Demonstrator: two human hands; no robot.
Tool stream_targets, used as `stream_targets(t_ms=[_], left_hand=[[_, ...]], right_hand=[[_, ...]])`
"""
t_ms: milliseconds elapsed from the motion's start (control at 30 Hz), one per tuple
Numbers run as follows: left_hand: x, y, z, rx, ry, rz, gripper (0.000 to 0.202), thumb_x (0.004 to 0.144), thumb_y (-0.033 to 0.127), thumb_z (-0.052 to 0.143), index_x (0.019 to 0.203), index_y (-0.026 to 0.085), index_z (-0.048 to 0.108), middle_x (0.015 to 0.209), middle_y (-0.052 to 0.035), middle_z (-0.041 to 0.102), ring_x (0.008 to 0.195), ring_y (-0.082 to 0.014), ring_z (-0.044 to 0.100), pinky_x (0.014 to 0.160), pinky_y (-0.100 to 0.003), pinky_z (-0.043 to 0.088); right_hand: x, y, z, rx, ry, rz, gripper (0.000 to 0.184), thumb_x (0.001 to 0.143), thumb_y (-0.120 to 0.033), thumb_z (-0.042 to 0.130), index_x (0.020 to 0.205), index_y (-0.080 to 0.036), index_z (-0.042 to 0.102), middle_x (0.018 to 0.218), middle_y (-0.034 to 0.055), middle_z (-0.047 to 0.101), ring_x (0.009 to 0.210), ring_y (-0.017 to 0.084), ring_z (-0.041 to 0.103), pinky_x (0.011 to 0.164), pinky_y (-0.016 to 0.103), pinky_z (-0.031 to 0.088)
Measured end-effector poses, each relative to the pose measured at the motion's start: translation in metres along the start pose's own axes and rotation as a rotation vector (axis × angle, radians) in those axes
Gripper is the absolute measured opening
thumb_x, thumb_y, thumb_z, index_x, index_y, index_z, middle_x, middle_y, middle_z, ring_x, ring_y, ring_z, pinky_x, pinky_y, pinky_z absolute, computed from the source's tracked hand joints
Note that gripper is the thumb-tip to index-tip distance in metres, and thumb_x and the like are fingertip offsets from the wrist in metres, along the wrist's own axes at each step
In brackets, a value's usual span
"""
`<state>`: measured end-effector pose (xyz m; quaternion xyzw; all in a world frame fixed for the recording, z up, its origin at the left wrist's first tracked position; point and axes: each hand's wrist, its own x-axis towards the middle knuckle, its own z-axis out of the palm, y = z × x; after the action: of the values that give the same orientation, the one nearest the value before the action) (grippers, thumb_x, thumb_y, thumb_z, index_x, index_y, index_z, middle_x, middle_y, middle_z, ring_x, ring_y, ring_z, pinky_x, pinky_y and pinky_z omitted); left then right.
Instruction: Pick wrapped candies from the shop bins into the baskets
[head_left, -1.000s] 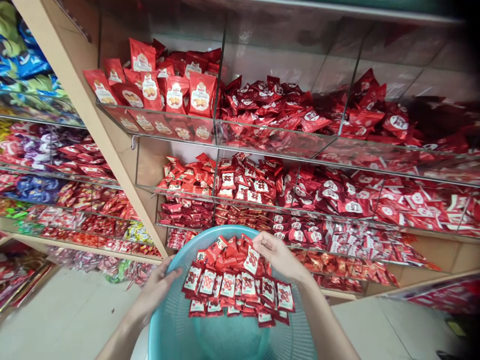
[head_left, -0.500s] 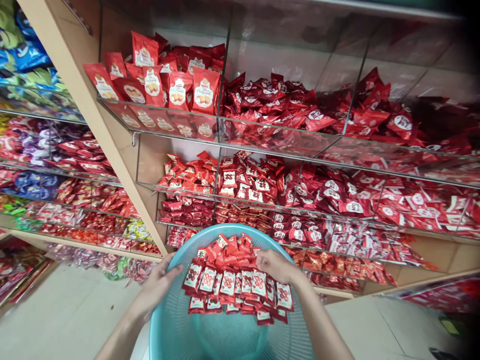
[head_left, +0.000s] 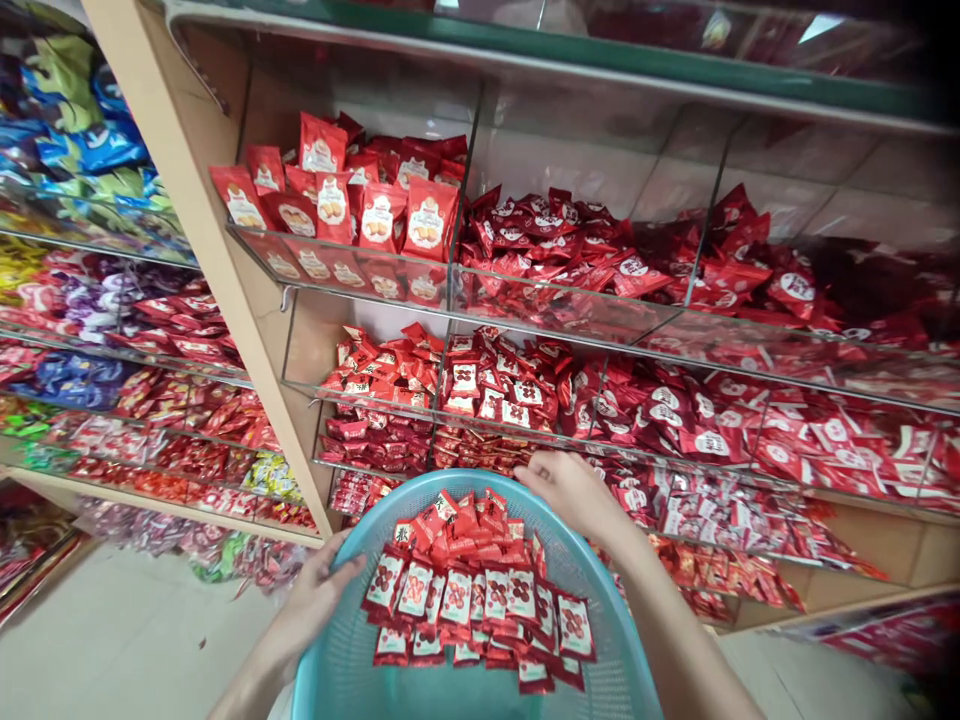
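Note:
My left hand [head_left: 322, 600] is closed on the left rim of a turquoise plastic basket [head_left: 319, 690], thumb on the inside. The basket is tilted and has mesh walls. In it lie several small red-and-white packets [head_left: 457, 600] in overlapping rows, with plainer red packets [head_left: 469, 525] behind them. My right hand [head_left: 566, 490] hovers over the basket's far right rim, in front of the lower shelf. Its fingers point left, loosely bent, with no packet visible in them. The nearest shelf goods are red packets with white labels [head_left: 517, 390].
Glass-fronted shelves [head_left: 547, 300] hold red packets sorted by dividers. Larger cookie packets [head_left: 382, 215] stand at the upper left. A wooden upright [head_left: 202, 260] separates another shelf unit with blue and green packets [head_left: 90, 150]. Pale floor tiles [head_left: 142, 620] lie below.
My right hand has lifted off the packets in the basket and moved up towards the shelf. The left hand keeps its hold on the rim. The view has tilted up slightly.

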<state>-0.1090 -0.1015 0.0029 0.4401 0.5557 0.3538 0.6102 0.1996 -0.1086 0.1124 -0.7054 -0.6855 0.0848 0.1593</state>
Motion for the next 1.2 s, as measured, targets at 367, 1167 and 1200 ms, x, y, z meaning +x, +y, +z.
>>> stream_targets(t_ms=[367, 1167, 1200], left_hand=[[0.004, -0.005, -0.003, -0.016, 0.022, 0.021, 0.047, 0.066, 0.036, 0.068, 0.109, 0.018, 0.060, 0.116, -0.0068, 0.065, 0.108, -0.0271, 0.059, 0.084, -0.032, 0.051], [0.024, -0.026, -0.015, 0.043, 0.056, 0.085, 0.048, 0.061, 0.038, 0.070, 0.104, 0.019, 0.065, 0.114, -0.0059, 0.066, 0.113, -0.0278, 0.055, 0.099, -0.035, 0.041], [0.026, -0.027, -0.016, 0.050, 0.069, 0.087, 0.049, 0.059, 0.038, 0.071, 0.104, 0.018, 0.065, 0.116, -0.0064, 0.065, 0.114, -0.0285, 0.054, 0.100, -0.036, 0.040]], right_hand=[[0.117, -0.010, -0.033, 0.061, 0.429, 0.062, 0.013, 0.080, -0.027, 0.052, 0.081, -0.022, 0.063, 0.079, 0.0039, 0.068, 0.075, 0.018, 0.061, 0.065, 0.025, 0.038], [0.183, -0.017, -0.002, 0.131, 0.640, 0.086, 0.035, 0.085, -0.026, 0.044, 0.115, -0.011, 0.054, 0.107, 0.0170, 0.061, 0.102, 0.028, 0.055, 0.086, 0.038, 0.042], [0.189, -0.019, -0.003, 0.150, 0.642, 0.076, 0.034, 0.085, -0.027, 0.044, 0.114, -0.012, 0.054, 0.106, 0.0156, 0.062, 0.103, 0.027, 0.054, 0.089, 0.037, 0.041]])
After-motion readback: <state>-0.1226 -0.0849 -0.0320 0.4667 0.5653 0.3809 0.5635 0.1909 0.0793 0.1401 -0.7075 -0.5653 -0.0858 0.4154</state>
